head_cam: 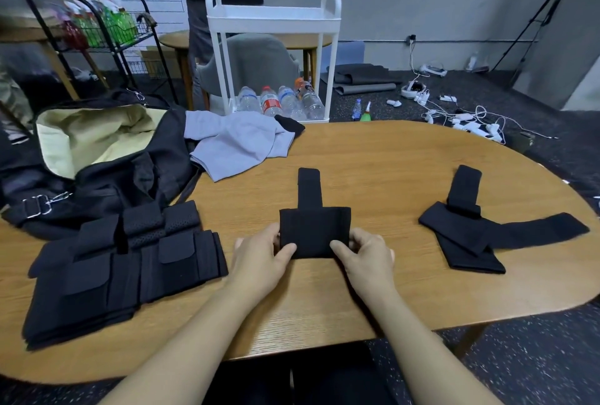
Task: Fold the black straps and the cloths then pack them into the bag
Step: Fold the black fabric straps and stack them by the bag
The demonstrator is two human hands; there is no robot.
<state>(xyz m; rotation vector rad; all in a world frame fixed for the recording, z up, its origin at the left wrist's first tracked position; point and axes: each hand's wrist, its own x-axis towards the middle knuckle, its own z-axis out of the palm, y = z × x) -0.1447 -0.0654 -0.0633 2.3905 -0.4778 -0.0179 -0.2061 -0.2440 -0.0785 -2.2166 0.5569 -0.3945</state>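
A folded black strap (314, 226) lies mid-table with a narrow tab pointing away from me. My left hand (259, 258) pinches its near left corner, thumb on top. My right hand (365, 256) pinches its near right corner the same way. A second black strap (480, 229) lies spread out and unfolded to the right. A stack of folded black straps (123, 268) sits at the left. A grey cloth (237, 144) lies crumpled at the far side beside the open black bag (107, 177), whose cream lining shows.
The oval wooden table (389, 170) holds everything. Behind it stand a white cart (272, 18) with water bottles, a grey chair, a black wire rack at far left, and a person. Cables and devices litter the floor to the right.
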